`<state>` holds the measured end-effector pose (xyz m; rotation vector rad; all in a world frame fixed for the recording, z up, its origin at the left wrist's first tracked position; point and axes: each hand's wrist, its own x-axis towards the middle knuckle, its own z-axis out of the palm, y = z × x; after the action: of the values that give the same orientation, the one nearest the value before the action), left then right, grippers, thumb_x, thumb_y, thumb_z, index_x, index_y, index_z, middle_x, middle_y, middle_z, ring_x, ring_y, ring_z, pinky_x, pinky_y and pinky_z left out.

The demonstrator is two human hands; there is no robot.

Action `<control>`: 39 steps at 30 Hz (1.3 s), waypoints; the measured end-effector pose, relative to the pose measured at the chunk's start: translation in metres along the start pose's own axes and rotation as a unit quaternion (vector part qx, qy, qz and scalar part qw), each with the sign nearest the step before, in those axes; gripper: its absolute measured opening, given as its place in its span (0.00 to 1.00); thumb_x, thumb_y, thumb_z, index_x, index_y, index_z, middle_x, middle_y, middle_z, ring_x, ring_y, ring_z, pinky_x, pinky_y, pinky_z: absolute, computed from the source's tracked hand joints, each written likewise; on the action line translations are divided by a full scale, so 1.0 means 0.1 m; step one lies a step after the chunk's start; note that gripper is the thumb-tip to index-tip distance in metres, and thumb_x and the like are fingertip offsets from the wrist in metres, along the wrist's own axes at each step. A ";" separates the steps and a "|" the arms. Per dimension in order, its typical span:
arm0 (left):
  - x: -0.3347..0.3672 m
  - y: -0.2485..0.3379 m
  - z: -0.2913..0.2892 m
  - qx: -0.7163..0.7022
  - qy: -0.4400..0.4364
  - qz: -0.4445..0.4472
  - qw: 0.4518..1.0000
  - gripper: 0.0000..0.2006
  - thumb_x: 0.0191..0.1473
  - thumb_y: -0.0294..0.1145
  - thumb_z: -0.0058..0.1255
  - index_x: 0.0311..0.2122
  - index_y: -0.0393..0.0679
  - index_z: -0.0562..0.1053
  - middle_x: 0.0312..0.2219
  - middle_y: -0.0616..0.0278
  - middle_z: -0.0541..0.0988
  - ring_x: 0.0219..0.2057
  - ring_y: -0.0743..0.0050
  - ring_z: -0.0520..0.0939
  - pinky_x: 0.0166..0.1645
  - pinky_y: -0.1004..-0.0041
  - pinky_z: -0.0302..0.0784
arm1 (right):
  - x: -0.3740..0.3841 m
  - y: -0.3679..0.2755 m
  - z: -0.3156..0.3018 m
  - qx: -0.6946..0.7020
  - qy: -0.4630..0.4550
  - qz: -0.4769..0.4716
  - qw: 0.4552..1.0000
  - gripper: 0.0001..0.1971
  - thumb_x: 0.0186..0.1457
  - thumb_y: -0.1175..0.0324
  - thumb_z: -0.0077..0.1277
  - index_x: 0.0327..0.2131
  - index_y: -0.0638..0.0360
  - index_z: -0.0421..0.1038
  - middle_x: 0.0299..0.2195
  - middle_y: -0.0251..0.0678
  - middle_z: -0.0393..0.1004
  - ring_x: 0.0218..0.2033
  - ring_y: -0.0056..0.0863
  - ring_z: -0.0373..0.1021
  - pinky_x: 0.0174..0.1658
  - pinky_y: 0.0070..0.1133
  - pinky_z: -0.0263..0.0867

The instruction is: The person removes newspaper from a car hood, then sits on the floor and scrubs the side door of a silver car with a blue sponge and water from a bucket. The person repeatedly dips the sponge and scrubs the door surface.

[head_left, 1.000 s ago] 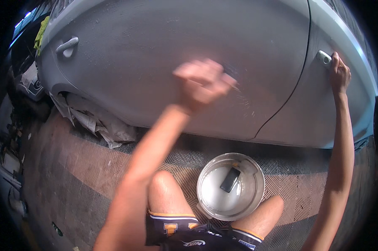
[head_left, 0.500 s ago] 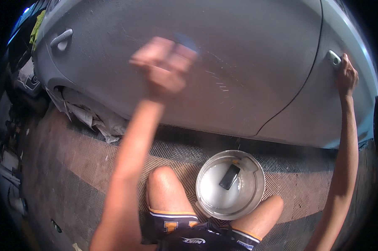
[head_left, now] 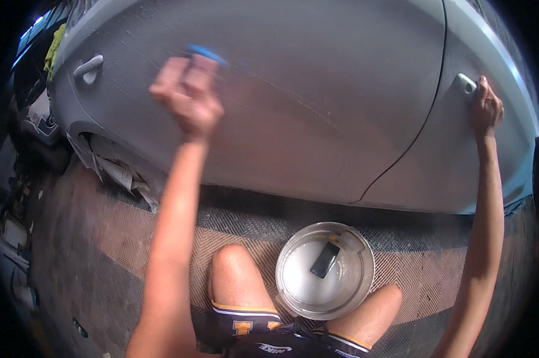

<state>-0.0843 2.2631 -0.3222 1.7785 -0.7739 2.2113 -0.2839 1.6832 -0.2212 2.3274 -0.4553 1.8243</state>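
Observation:
A blue pad (head_left: pixel 207 54), blurred by motion, is pressed flat on the wet grey car door (head_left: pixel 341 89). My left hand (head_left: pixel 189 98) is closed round it, fingers pointing up the panel. Thin pale streaks of water run down the paint to the right of that hand. On the far right, my right hand (head_left: pixel 488 110) has its fingers bent at the end of a pale door handle (head_left: pixel 466 83), beyond the door seam. Part of its grip is hidden behind the fingers.
Between my knees stands a metal pot (head_left: pixel 286 241) of cloudy water, with a dark rectangular block (head_left: pixel 325 260) in it. Another door handle (head_left: pixel 88 67) is at the upper left. Crumpled paper (head_left: pixel 117 173) covers the wheel area above the patterned floor mat (head_left: pixel 424 271).
My left hand has slid left across the door with the blue pad. The right hand stays at its handle. The view has shifted slightly, and the short pale streaks mid-door no longer show.

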 end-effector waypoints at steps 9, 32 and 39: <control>-0.44 2.20 0.12 -0.214 0.042 0.148 0.965 0.18 0.52 0.52 0.66 0.40 0.50 0.78 0.41 0.64 0.79 0.37 0.64 0.80 0.39 0.59 0.77 | 0.03 0.01 0.01 -0.024 -0.102 0.055 0.993 0.31 0.71 0.38 0.34 0.46 0.47 0.84 0.35 0.48 0.84 0.42 0.48 0.81 0.45 0.39 0.74; 1.09 1.43 0.52 -0.087 0.071 -0.222 0.969 0.10 0.62 0.34 0.58 0.46 0.43 0.76 0.38 0.57 0.73 0.42 0.59 0.73 0.50 0.58 0.67 | 0.01 -0.28 -0.08 0.014 -0.002 0.011 1.000 0.28 0.71 0.45 0.35 0.35 0.52 0.83 0.30 0.49 0.82 0.35 0.52 0.80 0.42 0.41 0.74; 0.81 1.39 0.45 -0.155 0.038 0.118 0.980 0.14 0.59 0.35 0.60 0.48 0.71 0.83 0.46 0.66 0.82 0.46 0.67 0.78 0.51 0.64 0.67 | -0.03 -0.15 -0.19 0.007 -0.039 -0.001 0.999 0.29 0.72 0.45 0.33 0.35 0.51 0.82 0.29 0.48 0.82 0.36 0.53 0.80 0.42 0.43 0.73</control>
<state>-0.1313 2.1096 -0.2765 1.5109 -1.2922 2.1328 -0.2976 1.7034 -0.2182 2.4157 -0.4510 1.7459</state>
